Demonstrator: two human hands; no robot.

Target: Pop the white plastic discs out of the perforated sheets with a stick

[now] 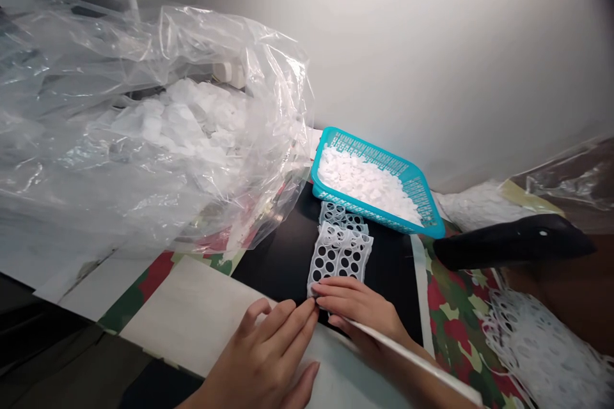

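A translucent white strip with rows of round holes (338, 259) lies on a black mat (391, 268), its far end near a blue basket. At the strip's near left corner, the fingertips of my left hand (275, 348) press close together; whatever they pinch is too small to make out. My right hand (357, 310) rests its fingers, held together, on the near edge of the strip, with the thumb tucked below. What lies under these fingers is hidden. A white board edge (417, 358) crosses in front of my right wrist.
The blue basket (378, 215) holds many small white pieces. A large clear plastic bag (268, 77) with white sheets inside fills the left. At right are a black handle-like object (508, 241) and a heap of holed white strips (542, 345).
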